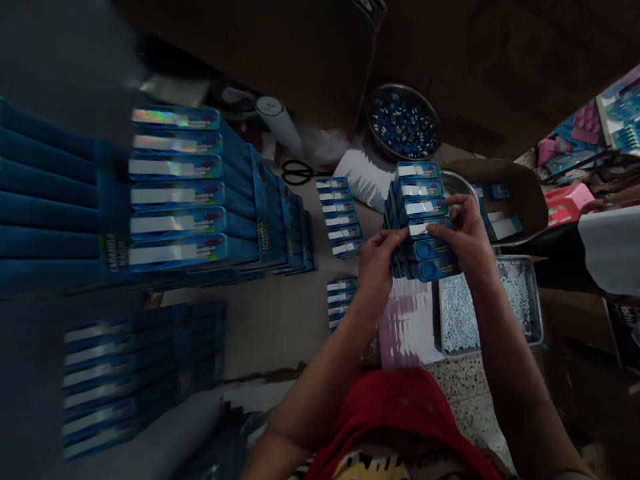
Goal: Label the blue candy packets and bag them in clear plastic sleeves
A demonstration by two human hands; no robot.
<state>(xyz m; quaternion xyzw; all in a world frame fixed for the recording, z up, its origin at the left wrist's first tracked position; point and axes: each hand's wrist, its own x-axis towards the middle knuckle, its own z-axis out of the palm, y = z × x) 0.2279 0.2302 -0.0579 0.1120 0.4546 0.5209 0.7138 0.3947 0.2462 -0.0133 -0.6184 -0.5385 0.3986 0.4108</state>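
A block of stacked blue boxes (420, 190) stands at centre right. White labels show on the ends of its upper boxes, while the lowest two ends have none. My left hand (377, 260) touches the left end of a white label (418, 229) with thumb and finger pinched together. On the right side of the same block rests my right hand (465, 233), its thumb pressed on that label and its other fingers bent against the boxes, apart from the thumb.
Tall rows of blue boxes (175, 193) fill the left. Smaller stacks (343, 217) lie mid-table near black scissors (299, 173). A metal bowl (404, 123) of blue pieces, an open carton (530, 200) and a metal tray (536, 300) of small pale pieces lie behind and right.
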